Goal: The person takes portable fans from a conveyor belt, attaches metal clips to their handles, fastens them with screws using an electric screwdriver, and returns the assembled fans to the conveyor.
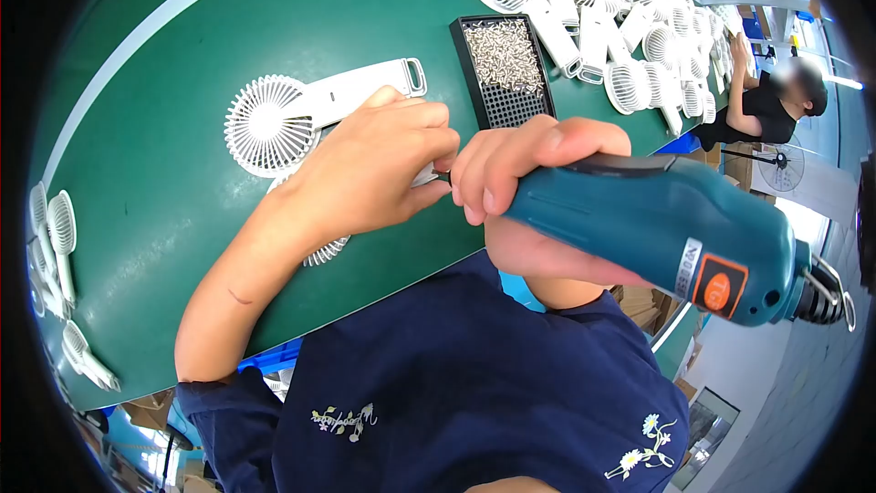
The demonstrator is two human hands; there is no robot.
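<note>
My right hand [538, 192] is wrapped round a teal electric screwdriver [639, 224], held almost level with its tip pointing left. My left hand [374, 164] is closed on a white handheld fan [326, 252], mostly hidden under the hand and forearm. The screwdriver's tip meets the fan's handle end between both hands. Another white fan [269, 125] lies on the green table just beyond my left hand. Behind my right hand sits a black tray [468, 64] with many small silver screws [504, 53] over a perforated grid.
White fans [630, 27] are heaped at the back right of the green table [182, 246]. More fans [62, 224] lie along the left edge. A co-worker [771, 105] in black sits at the far right, near a standing fan [780, 161].
</note>
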